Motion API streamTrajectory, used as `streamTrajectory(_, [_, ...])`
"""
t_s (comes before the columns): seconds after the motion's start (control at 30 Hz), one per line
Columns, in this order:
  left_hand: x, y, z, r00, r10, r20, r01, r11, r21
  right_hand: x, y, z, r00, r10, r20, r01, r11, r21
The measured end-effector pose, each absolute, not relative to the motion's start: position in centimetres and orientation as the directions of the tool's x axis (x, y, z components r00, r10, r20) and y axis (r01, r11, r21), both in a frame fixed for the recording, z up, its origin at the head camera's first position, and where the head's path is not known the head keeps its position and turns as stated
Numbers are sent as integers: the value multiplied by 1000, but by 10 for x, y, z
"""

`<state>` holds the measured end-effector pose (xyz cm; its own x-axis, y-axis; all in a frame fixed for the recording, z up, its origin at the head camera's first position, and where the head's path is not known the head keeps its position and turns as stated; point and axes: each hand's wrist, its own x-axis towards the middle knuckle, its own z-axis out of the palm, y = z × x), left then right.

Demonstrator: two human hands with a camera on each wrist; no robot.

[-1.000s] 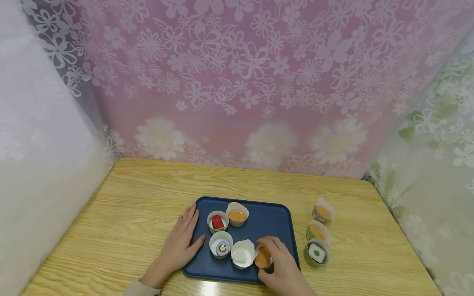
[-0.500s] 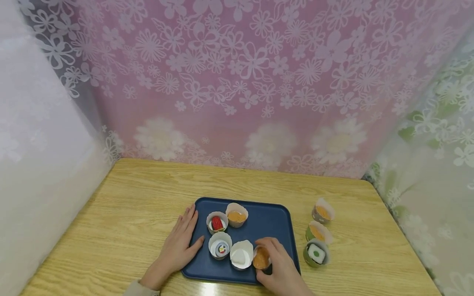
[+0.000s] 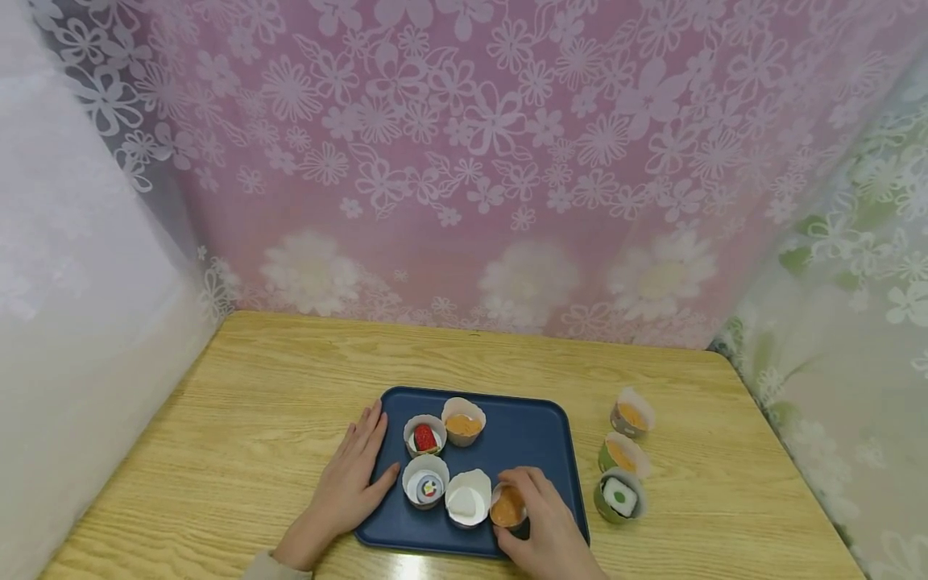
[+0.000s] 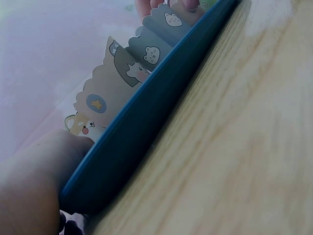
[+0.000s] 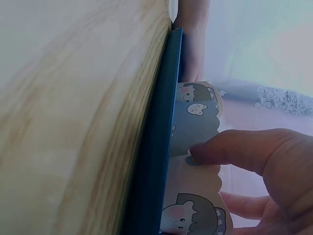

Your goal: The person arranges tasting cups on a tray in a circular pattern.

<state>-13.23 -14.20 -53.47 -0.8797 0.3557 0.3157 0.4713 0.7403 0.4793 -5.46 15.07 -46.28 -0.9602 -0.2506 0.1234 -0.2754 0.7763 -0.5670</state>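
Your R hand is pinching the brown cup btwn thumb and fingers; that cup is sitting inside the blue tray, nr its near R corner. R wrist cam is showing the thumb bearing on the cup's printed outer wall. Your L hand is lying along the tray's L rim w/ fingers extended and thumb angled out over the inside; it isn't gripping any cup.

Just L of the brown cup, the white-filled cup is standing close; can't tell for sure if they're touching. Next L, the blue-roll cup is completing that near row. Behind it the strawberry cup is standing, w/ the orange cup right beside, a bit farther back.

Off the tray, R side, three cups are standing on the worktop: a green-dot cup nearest you, a green-walled cup just behind, and a pale-rimmed cup farthest. A pink floral curtain is hanging behind.
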Motion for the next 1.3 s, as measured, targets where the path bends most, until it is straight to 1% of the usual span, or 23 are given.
streamTrajectory(0.17, [-132,-142,-534,-878,357,317,473,742,475,-55,150,-463,-961,-251,116,-272,778,-566])
streamTrajectory(0.27, [-132,-142,-534,-878,357,320,474,743,471,-55,151,-462,-962,-261,78,-257,774,-579])
streamTrajectory(0.43, [-132,-141,-534,-877,356,322,474,744,470,-59,161,-456,-945,-327,-19,-238,725,-646])
streamTrajectory(0.53, [-133,-141,-534,-880,352,319,469,748,469,-61,169,-449,-934,-354,-50,-226,693,-685])
streamTrajectory(0.6, [-133,-140,-534,-882,350,315,465,748,472,-63,174,-444,-931,-363,-46,-229,676,-700])
streamTrajectory(0.7, [-133,-140,-534,-884,347,312,462,748,476,-65,184,-438,-934,-356,-5,-245,652,-717])
streamTrajectory(0.8, [-134,-139,-533,-885,346,313,461,747,479,-68,194,-431,-941,-324,98,-298,653,-696])
streamTrajectory(0.93, [-134,-139,-533,-885,346,312,461,747,479,-72,208,-425,-917,-278,286,-398,690,-604])
streamTrajectory(1.03, [-134,-139,-533,-884,347,313,462,747,478,-75,219,-420,-880,-268,392,-455,712,-534])
streamTrajectory(1.07, [-134,-139,-533,-884,347,313,462,747,477,-76,222,-418,-875,-261,408,-457,721,-520])
streamTrajectory(1.13, [-134,-140,-534,-883,349,313,464,747,476,-78,228,-416,-889,-236,394,-428,736,-524])
streamTrajectory(1.2, [-134,-140,-534,-883,351,313,465,748,473,-78,233,-414,-912,-188,365,-370,762,-532])
streamTrajectory(1.3, [-134,-140,-536,-882,352,313,466,751,467,-75,240,-410,-957,-99,274,-241,799,-551])
